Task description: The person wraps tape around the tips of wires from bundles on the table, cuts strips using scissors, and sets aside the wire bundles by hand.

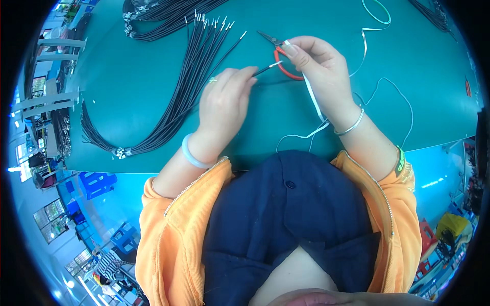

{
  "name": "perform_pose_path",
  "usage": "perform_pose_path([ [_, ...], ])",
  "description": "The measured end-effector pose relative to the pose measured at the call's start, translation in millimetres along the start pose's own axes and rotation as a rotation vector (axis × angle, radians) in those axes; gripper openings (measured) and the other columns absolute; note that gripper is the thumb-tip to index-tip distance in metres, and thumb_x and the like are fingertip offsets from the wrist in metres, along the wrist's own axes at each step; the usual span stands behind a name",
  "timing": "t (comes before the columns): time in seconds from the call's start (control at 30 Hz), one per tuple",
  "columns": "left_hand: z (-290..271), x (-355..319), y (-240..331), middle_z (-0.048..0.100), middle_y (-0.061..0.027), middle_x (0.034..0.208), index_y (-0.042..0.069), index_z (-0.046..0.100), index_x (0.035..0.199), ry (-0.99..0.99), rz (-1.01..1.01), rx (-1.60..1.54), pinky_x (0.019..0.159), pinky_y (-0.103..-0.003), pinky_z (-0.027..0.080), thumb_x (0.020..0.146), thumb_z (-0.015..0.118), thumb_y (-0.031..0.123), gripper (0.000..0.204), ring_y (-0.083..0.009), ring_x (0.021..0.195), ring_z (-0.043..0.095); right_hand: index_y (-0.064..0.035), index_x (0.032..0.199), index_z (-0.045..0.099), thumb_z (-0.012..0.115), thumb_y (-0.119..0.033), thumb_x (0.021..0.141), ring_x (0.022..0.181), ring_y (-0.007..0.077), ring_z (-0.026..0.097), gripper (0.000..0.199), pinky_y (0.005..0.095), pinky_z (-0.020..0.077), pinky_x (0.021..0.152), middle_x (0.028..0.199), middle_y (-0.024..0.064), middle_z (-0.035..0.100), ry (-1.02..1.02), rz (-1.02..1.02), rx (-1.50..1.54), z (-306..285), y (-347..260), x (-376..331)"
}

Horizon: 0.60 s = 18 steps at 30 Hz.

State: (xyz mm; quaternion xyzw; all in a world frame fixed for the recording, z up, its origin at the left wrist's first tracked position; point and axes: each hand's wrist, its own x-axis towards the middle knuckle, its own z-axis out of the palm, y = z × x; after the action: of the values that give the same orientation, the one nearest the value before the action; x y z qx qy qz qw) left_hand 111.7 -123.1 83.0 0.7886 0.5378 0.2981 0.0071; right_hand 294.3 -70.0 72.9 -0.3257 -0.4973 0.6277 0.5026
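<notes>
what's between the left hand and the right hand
In the head view, a black cable end and a red tool handle lie between left hand and right hand.

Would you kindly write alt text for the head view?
A person's left hand holds a black cable; the right hand pinches a white strip, with red-handled snips partly hidden behind. Bundled black cables lie on the green table.

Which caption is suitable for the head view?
Left hand holds black cable; right hand pinches white strip above green table.
</notes>
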Motion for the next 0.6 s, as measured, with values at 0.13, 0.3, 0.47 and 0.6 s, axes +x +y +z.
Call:
perform_pose_path([
  [0.13,-16.8,9.9,-23.3,0.058,-0.0091,0.078,0.005,0.061,0.092,0.007,0.058,0.236,0.063,-0.032,0.045,0.077,0.062,0.004,0.015,-0.0249,0.071,0.056,-0.0025,0.1,0.061,0.062,-0.019,0.085,0.075,0.0049,0.048,0.022,0.0183,0.0392,0.067,0.089,-0.0004,0.061,-0.005,0.05,0.021,-10.9,-30.3,-5.8],
  [0.3,-44.0,39.8,12.2,0.059,-0.0139,0.109,0.007,0.055,0.114,0.156,-0.529,-0.732,0.079,-0.034,0.046,0.09,0.054,0.024,0.031,-0.0251,0.092,0.059,-0.0032,0.101,0.061,0.062,-0.02,0.085,0.074,0.0052,0.048,0.023,0.0183,0.0395,0.067,0.089,-0.001,0.061,0.002,0.047,0.029,-23.8,-64.9,-18.0],
  [0.47,-66.8,58.1,75.0,0.023,-0.0181,0.144,0.017,0.014,0.143,-0.124,-0.352,-2.118,0.086,-0.04,0.043,0.084,0.02,0.07,0.08,-0.0344,0.097,0.057,-0.0023,0.104,0.059,0.062,-0.021,0.085,0.073,0.0061,0.048,0.027,0.0188,0.0398,0.068,0.091,-0.0007,0.06,-0.028,0.147,0.17,-26.4,-85.3,-17.9],
  [0.6,-41.6,58.1,85.7,0.011,-0.0167,0.148,0.021,0.005,0.144,-0.289,-0.244,-1.999,0.087,-0.042,0.042,0.083,0.016,0.071,0.08,-0.0281,0.085,0.059,-0.0014,0.106,0.057,0.059,-0.021,0.086,0.073,0.0073,0.047,0.027,0.0202,0.0405,0.069,0.092,0.0005,0.059,-0.056,0.187,0.303,-29.5,-68.2,-6.7],
])
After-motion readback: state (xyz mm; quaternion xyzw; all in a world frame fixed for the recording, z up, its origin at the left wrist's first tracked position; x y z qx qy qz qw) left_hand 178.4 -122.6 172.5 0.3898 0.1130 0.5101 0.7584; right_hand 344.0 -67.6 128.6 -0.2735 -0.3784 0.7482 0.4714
